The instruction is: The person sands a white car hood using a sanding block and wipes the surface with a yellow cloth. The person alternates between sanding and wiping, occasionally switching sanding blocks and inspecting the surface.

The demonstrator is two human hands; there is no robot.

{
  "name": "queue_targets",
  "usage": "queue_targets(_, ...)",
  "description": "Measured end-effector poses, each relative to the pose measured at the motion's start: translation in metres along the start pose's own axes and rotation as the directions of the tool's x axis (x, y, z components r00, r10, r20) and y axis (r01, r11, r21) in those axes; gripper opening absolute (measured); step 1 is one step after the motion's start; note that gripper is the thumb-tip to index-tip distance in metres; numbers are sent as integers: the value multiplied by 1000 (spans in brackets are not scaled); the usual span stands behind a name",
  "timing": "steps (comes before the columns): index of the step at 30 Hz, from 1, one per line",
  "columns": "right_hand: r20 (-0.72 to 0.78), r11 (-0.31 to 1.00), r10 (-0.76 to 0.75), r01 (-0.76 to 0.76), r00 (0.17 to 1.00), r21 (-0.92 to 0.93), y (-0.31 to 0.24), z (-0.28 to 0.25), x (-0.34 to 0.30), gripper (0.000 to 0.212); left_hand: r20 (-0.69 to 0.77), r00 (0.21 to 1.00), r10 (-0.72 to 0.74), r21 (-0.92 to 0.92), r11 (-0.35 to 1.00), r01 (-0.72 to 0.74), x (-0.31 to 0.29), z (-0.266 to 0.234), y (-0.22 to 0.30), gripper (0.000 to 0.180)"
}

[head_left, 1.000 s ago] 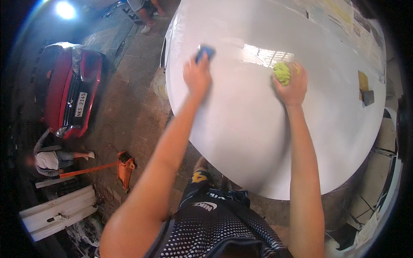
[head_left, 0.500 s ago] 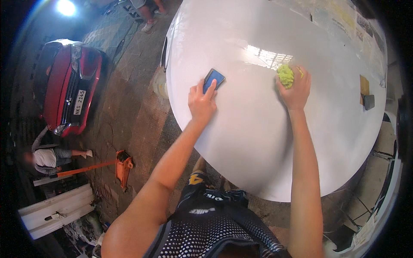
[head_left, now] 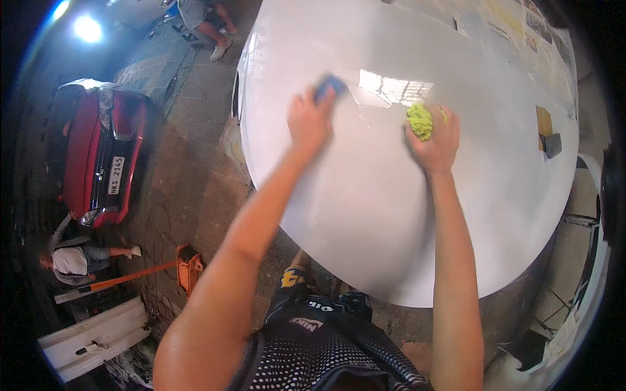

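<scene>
My left hand (head_left: 310,120) grips a small rectangular blue block (head_left: 329,86), which looks like a sanding block, on a broad white car hood (head_left: 352,208). Motion blurs the block and the fingers round it. To the right, my right hand (head_left: 438,140) is closed round a bumpy lime-green sponge (head_left: 420,122), resting on the same panel beside a bright window reflection. Near the hood's right edge lie a brown piece of sandpaper (head_left: 543,124) and a dark grey block (head_left: 553,145), apart from both hands.
Newspaper masking (head_left: 508,32) covers the far right. Left, on the brown floor, stand a red car (head_left: 85,150) and an orange floor jack (head_left: 188,268), near a person (head_left: 75,259). Another person's legs (head_left: 212,29) show at the top. A white panel (head_left: 98,335) lies lower left.
My left hand has pushed the blue block forward and slightly right over the hood. My right hand keeps the green sponge at nearly the same spot, while the whole view has shifted a little.
</scene>
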State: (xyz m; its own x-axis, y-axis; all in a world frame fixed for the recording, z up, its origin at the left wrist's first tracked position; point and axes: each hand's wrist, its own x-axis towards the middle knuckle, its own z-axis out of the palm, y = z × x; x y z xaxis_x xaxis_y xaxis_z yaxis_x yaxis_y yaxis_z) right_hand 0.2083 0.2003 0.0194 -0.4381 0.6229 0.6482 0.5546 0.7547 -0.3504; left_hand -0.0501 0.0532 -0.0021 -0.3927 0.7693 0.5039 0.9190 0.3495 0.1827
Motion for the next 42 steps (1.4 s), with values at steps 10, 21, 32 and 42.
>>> queue_targets(10,-2,1000,-1,1,1000,-12,2,2,2,58,-32,998,-51,-18,999,51,3,9,15,35)
queue_targets(21,12,1000,-1,1,1000,-18,2,7,0,58,52,974,-221,1,975,221,10,8,-3,39)
queue_targets(32,-2,999,-35,35,999,29,-6,11,6,57,-130,956,-263,147,948,281,11,13,-50,42)
queue_targets(42,25,999,-9,8,1000,52,-18,8,7,57,-178,912,-369,227,886,403,58,-7,-82,33)
